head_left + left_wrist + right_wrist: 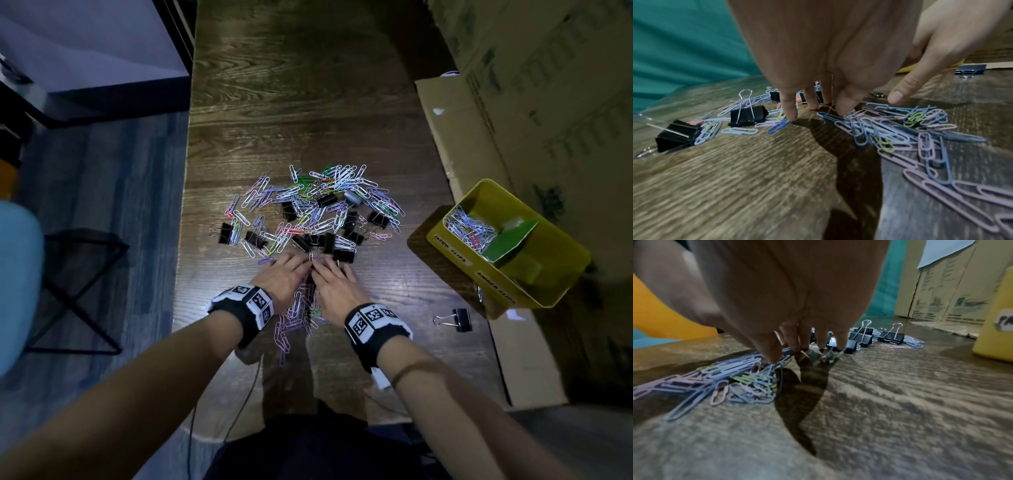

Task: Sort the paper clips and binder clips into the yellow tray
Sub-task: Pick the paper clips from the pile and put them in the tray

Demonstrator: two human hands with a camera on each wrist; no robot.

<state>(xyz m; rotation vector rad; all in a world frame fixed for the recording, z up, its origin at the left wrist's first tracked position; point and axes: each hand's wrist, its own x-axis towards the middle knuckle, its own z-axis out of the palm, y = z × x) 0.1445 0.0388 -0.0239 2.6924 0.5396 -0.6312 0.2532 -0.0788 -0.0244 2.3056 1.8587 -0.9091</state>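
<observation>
A mixed heap of coloured paper clips [318,202] and black binder clips [344,236] lies mid-table. My left hand [286,274] and right hand [334,279] rest side by side, palms down, at the heap's near edge. Their straight fingers touch the table. Between and behind the hands lies a smaller bunch of paper clips [298,317] [900,133] [725,379] without binder clips. The left fingertips [791,113] and the right fingertips [774,355] press down beside this bunch. The yellow tray [555,240] stands at the right, with paper clips in its left compartment and a green divider [510,240].
One black binder clip [459,319] lies alone near the tray. The tray sits on a small wooden board [431,253]. Cardboard boxes [513,102] line the right side. The table's left edge drops to the floor beside a black stool frame [85,294].
</observation>
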